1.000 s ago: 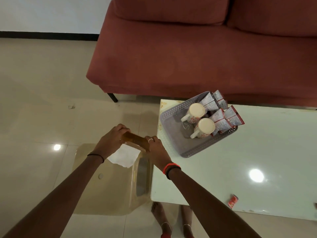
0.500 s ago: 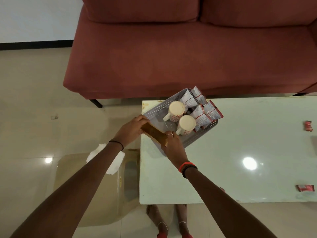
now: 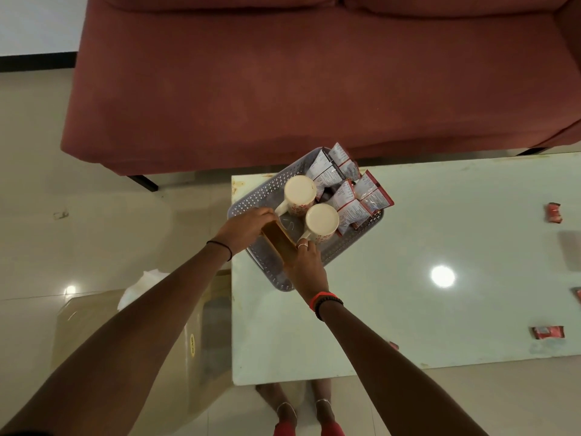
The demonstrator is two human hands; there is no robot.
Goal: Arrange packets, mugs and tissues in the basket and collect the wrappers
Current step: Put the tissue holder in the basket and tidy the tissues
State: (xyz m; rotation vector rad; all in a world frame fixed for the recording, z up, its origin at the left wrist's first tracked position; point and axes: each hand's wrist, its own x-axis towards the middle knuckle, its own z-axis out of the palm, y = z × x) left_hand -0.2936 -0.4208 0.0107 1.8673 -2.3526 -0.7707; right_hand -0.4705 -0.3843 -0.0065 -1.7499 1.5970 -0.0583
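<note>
We count two mugs (image 3: pixel 300 195) (image 3: pixel 322 221) in one basket (image 3: pixel 251 199). Packets (image 3: pixel 349 209) stand in it too, about six, overlap makes it hard to be sure. Three wrappers (image 3: pixel 554 213) (image 3: pixel 547 332) (image 3: pixel 578 295) on one table (image 3: pixel 440 309), the third cut by the frame edge. One brown box (image 3: pixel 279 243), two hands (image 3: pixel 243 228) (image 3: pixel 306 269). One sofa (image 3: pixel 283 89).
</note>
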